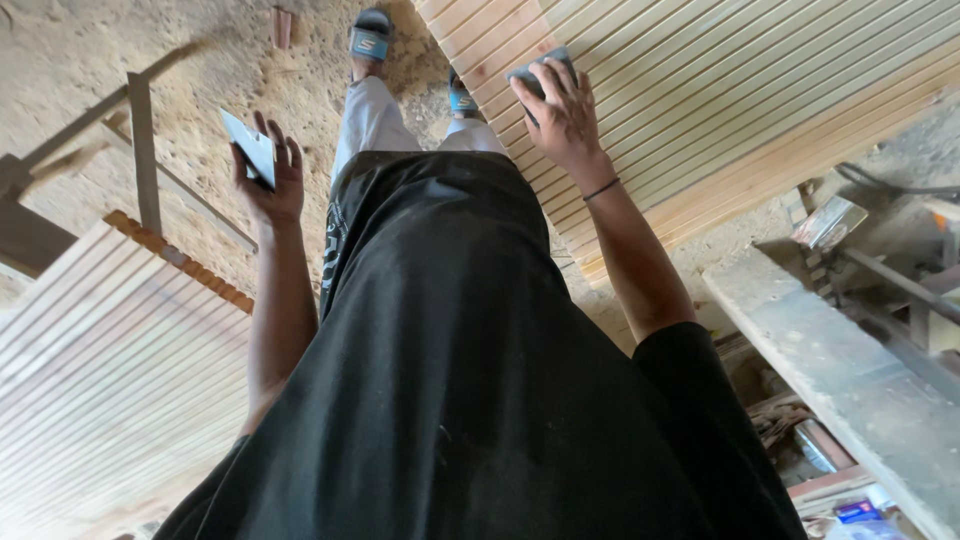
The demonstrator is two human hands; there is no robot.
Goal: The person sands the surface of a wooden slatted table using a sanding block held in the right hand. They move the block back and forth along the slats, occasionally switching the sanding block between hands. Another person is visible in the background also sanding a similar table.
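Fingers [283, 152] of the left hand [268, 175] wrap round a flat pale scraper blade [250, 146], thumb behind it, blade tip up and tilted, held in the air above the sawdust floor [90, 70] and touching nothing else. Right hand [562, 118] lies palm-down on the grooved wooden panel [740, 80], fingers spread and curled over a dark grey sanding block [540, 72] pressed flat to the slats near the panel's edge. Thin black band [601, 189] on the right wrist. Person wears a black shirt [460, 380] and pale trousers [370, 115], and stands in blue slide sandals [371, 38] on the sawdust, feet just beside the panel. Second slatted panel [110, 350] on the left side, well apart from the scraper, with a row of reddish slat ends along its top edge. Dark wooden frame [140, 140] stands behind it. Dusty plank bench [850, 370] on the right side, clutter of tools and small containers around it, too blurred to tell what they are
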